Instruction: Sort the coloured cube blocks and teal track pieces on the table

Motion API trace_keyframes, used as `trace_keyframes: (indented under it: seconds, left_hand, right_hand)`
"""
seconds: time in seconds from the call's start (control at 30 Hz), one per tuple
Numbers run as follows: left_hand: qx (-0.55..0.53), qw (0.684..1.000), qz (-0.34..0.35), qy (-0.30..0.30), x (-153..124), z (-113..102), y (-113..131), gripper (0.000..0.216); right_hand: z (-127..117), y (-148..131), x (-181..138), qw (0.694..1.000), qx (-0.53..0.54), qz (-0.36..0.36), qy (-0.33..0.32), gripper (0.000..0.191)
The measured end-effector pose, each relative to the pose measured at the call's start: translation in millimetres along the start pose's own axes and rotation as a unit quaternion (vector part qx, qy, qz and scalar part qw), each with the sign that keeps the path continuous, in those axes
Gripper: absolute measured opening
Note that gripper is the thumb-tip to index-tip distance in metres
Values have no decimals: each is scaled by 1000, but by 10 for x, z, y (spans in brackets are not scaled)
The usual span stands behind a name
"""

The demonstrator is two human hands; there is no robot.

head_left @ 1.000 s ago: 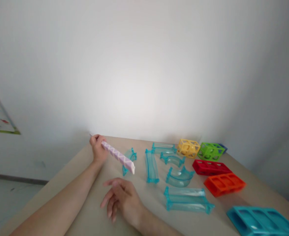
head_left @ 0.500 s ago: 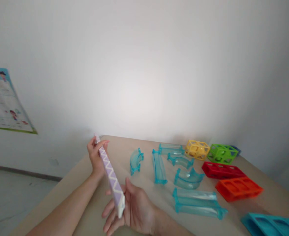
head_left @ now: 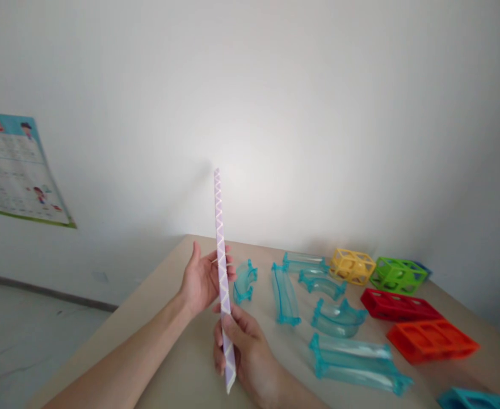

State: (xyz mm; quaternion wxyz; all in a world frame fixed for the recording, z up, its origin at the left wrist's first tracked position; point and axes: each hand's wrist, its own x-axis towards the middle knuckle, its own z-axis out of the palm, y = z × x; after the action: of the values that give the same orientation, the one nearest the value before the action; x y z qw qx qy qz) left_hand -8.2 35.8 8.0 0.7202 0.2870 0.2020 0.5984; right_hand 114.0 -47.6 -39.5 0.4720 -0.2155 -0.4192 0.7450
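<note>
A long, narrow lilac strip with a white zigzag pattern [head_left: 219,221] stands up in front of me, its far end against the background of the wall. My right hand [head_left: 252,355] grips it near its lower end, thumb on the front face. My left hand [head_left: 202,281] is open beside the strip's middle, thumb raised and fingers reaching behind it; whether they touch it I cannot tell. Just right of the left fingers lies a curved clear-teal track piece [head_left: 244,281] on the table.
On the table [head_left: 168,272] to the right lie straight teal track pieces [head_left: 285,295] and curved ones [head_left: 339,319]. Beyond them sit a yellow frame block [head_left: 352,267], a green one [head_left: 398,275], a red block [head_left: 400,305] and an orange one [head_left: 432,339]. A poster [head_left: 17,170] hangs left.
The strip has swung right and more upright. My right hand has closed round its lower end, while my left hand has let go of the far end, moved right and opened.
</note>
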Motion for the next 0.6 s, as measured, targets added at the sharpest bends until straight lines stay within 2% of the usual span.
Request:
trace_keyframes:
  seconds: [0.07,0.13,0.27,0.33,0.4,0.5,0.6]
  left_hand:
    - [-20,997,-47,-57,-71,65,-59,53]
    - [-21,993,-60,-99,-109,105,-113,52]
    - [27,994,-32,-100,-131,153,-137,55]
    - [62,993,-8,-102,-143,171,-133,56]
    - [96,988,14,-122,-156,179,-143,56]
    - [146,976,29,-158,-173,171,-175,56]
    - [161,966,2,-203,-192,174,-168,57]
  right_hand:
    - [0,7,19,998,-58,-9,31,45]
    - [11,17,30,991,-116,-5,66,49]
    - [63,52,24,984,-151,6,94,55]
    - [74,66,6,992,-93,41,74,56]
    - [54,56,-14,992,0,112,49,50]
    - [-23,-30,-29,964,127,234,11,38]
    - [-102,-176,-18,924,191,323,-69,36]
